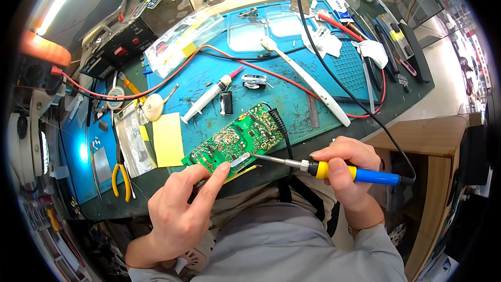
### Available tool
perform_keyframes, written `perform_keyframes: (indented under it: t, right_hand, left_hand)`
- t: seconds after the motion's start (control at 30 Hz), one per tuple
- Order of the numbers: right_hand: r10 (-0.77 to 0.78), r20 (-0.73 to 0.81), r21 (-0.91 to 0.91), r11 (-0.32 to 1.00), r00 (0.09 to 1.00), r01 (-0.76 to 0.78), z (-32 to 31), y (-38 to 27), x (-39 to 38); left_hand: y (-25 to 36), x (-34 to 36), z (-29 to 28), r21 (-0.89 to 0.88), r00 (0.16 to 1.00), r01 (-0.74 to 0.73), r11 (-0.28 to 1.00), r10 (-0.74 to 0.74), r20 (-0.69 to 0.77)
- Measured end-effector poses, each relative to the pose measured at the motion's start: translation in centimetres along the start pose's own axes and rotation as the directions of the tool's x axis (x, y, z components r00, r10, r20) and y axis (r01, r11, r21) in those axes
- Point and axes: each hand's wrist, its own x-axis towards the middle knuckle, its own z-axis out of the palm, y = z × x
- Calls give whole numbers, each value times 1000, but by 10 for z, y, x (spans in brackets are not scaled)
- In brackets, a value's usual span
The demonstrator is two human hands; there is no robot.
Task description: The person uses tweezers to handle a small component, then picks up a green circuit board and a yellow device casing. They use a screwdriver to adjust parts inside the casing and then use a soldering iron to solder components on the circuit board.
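Observation:
A green circuit board [219,143], solder side up, lies slantwise at the front of the blue mat. My left hand [183,204] grips the board's near left corner, its index finger pressed on the surface by a whitish strip [240,160]. In my right hand [347,169] is a soldering iron [373,175] with a blue and yellow handle, held like a pen. The iron's tip meets the board close to that strip; whether it touches I cannot tell. Beyond the board lie a syringe [211,95] with a pink tip and two black cylindrical capacitors [226,103] [254,81].
The iron's black cord [360,99] loops over the mat's right side. A white brush [308,81] lies across the blue mat [282,91]. Left of the board are a yellow paper [167,140] and yellow-handled pliers [121,180]. Red and black test leads [180,68] cross behind.

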Motion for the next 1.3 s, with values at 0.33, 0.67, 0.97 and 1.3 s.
perform_keyframes:
  t: [0.33,0.67,0.97,1.3]
  right_hand:
    - [-12,6,-7,1000,1000,12,-1,0,0]
    - [-33,13,-37,999,999,33,-2,1,0]
    - [-42,-26,-24,999,999,41,-5,-1,-4]
    - [-55,-45,-19,998,997,55,-9,1,-7]
  left_hand:
    - [0,-3,1,54,999,-39,998,40,-1]
    - [-1,-1,0,74,998,-59,996,58,25]
    - [1,1,-2,89,998,-61,994,58,38]
    - [2,1,-2,84,998,-53,995,50,40]
